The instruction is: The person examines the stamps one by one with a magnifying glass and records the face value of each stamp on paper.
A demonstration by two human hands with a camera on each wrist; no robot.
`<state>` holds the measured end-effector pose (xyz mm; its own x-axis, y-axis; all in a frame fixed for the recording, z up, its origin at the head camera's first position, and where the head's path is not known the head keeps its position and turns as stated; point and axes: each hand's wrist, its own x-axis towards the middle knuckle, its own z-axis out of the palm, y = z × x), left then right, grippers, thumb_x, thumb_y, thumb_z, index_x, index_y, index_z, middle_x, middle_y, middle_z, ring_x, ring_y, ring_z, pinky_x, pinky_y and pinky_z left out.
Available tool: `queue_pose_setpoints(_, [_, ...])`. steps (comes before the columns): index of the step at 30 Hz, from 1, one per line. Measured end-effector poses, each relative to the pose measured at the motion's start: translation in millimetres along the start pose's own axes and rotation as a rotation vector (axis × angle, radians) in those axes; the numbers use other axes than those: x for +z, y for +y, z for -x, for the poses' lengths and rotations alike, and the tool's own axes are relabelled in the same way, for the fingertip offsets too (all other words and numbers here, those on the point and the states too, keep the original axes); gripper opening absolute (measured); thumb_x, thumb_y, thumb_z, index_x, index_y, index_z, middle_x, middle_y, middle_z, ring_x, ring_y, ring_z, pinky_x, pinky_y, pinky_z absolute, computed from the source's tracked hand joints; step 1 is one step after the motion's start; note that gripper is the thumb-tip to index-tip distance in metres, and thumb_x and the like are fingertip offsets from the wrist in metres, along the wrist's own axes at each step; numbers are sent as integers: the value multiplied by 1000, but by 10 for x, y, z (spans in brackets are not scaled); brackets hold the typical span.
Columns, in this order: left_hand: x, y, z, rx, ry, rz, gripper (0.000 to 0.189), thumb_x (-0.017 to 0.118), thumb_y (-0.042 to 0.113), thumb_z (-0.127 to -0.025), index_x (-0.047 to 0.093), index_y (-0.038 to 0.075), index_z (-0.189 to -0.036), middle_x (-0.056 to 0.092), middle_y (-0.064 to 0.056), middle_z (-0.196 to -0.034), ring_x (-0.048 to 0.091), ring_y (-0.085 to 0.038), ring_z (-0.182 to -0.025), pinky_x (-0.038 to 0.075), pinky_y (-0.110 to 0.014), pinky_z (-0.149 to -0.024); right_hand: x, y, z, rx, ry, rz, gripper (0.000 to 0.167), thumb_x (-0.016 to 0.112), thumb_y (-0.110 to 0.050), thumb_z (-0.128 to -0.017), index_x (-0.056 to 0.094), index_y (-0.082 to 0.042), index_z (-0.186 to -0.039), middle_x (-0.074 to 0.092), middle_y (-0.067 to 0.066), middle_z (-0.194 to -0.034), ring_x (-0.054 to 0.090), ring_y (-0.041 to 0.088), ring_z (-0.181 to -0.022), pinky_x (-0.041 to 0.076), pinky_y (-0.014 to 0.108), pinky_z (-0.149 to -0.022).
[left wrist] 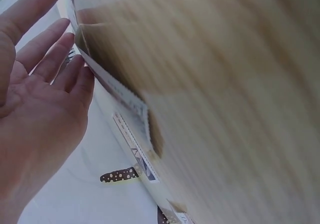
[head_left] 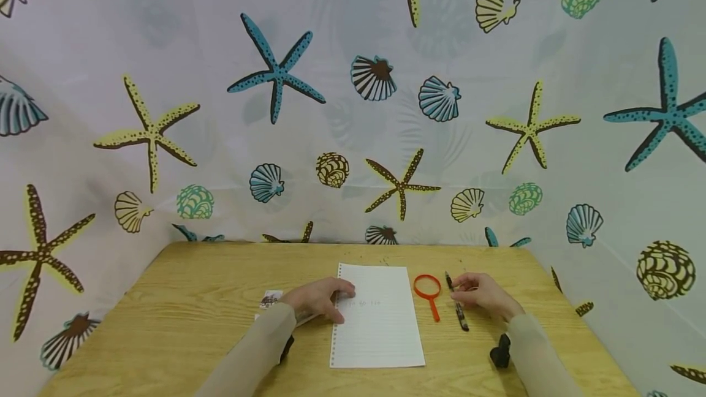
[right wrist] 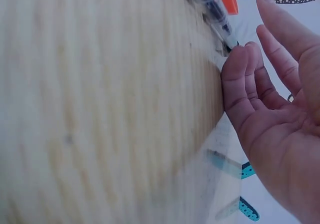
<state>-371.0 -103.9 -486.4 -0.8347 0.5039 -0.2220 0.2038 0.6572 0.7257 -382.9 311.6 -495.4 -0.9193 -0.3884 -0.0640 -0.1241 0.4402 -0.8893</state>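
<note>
My left hand (head_left: 318, 298) rests over the left edge of a lined sheet of paper (head_left: 380, 336), fingers spread loosely and the thumb at the margin. Faint handwriting runs across the sheet's upper part. In the left wrist view the left hand (left wrist: 47, 99) has its fingers relaxed, with slips with toothed edges, like postage stamps (left wrist: 135, 146), beside it. My right hand (head_left: 485, 296) is over the upper part of a pen (head_left: 461, 316) lying on the table. In the right wrist view its fingers are loosely bent by the pen (right wrist: 212, 9), not closed round it.
An orange magnifying glass (head_left: 434, 309) lies between the paper and the pen. A small printed stamp (head_left: 270, 298) is left of the left hand. The wooden table (head_left: 193, 323) ends at a cloth (head_left: 342, 213) printed with starfish and shells at the back and sides.
</note>
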Motion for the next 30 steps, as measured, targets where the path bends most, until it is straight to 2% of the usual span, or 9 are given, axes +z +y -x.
queue_pose_setpoints(6, [-60, 3, 75, 63, -12, -10, 59, 80, 7, -80, 59, 13, -135, 45, -8, -151, 38, -31, -140, 31, -53, -114, 34, -47, -19, 11, 3, 28, 39, 70, -21, -92, 60, 5, -119, 64, 9, -100, 59, 17, -82, 53, 29, -70])
queue_pose_setpoints(12, [-172, -3, 167, 100, 52, -7, 46, 72, 8, -87, 61, 10, -132, 56, -11, -140, 47, -34, -134, 39, -55, -108, 98, -189, -34, -17, -47, -5, 42, 68, -19, -93, 59, 5, -126, 67, 14, -107, 63, 21, -88, 56, 33, -75])
queue_pose_setpoints(17, [-214, -66, 208, 128, 85, 52, 42, 68, 6, -90, 60, 4, -131, 60, -14, -134, 54, -35, -126, 44, -53, -104, 172, -246, -28, -26, -125, -59, 43, 69, -16, -92, 58, 9, -126, 68, 16, -107, 65, 19, -84, 58, 36, -76])
queue_pose_setpoints(20, [-232, -108, 224, 144, 103, 41, 40, 67, 7, -91, 60, 3, -131, 61, -15, -131, 57, -34, -123, 46, -52, -102, 216, -249, -40, -38, -162, -57, 40, 68, -12, -92, 60, 9, -124, 69, 17, -107, 65, 18, -81, 58, 36, -75])
queue_pose_setpoints(25, [-265, -170, 250, 177, 120, 9, 35, 66, 9, -92, 62, 2, -126, 64, -14, -125, 60, -32, -117, 47, -50, -101, 268, -267, -58, -50, -189, -19, 33, 69, -8, -91, 64, 8, -119, 71, 16, -101, 62, 16, -76, 57, 34, -73])
queue_pose_setpoints(30, [-300, -258, 295, 191, 141, 11, 29, 67, 8, -92, 66, 3, -120, 67, -13, -118, 63, -28, -109, 50, -47, -97, 318, -324, -63, -51, -200, 25, 29, 69, -7, -90, 66, 7, -116, 71, 18, -99, 65, 16, -78, 58, 34, -73])
